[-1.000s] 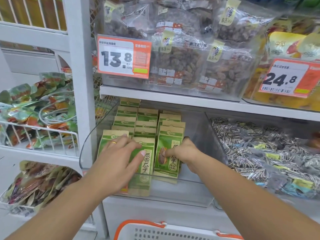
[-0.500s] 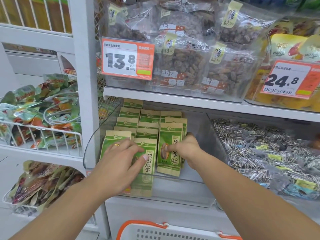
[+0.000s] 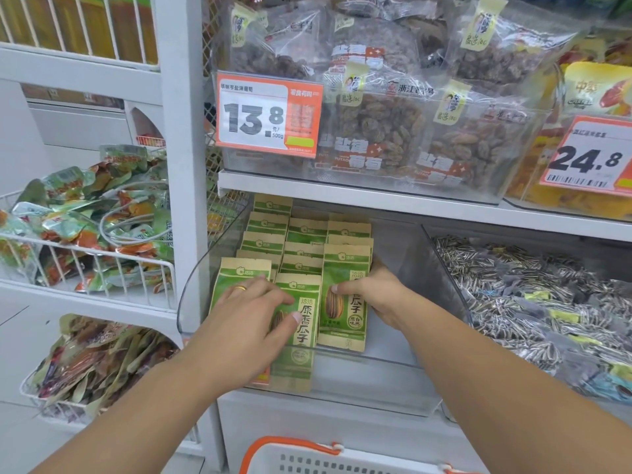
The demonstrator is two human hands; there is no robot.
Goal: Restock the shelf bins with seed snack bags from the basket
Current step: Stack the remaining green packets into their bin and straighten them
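Both hands are inside the clear bin (image 3: 191, 302) on the lower shelf. The left hand (image 3: 254, 307) lies flat, fingers spread, pressing on the two front green bags (image 3: 297, 323) — it holds nothing. The right hand (image 3: 371, 294) grips the front bag of the right row (image 3: 345, 295), thumb on its face and fingers curled behind it. More green bags stand in rows behind, going back under the shelf. The basket (image 3: 290, 453) sits just below, white with an orange rim; I cannot see if any bags are left in it. What could go wrong? The front bags lean forward, so if the left hand lifts off too soon they may tip toward the low front wall. The right row has space beside it — that bag could slide sideways or flop over once it is let go. Pushing too hard could crush the rows behind.
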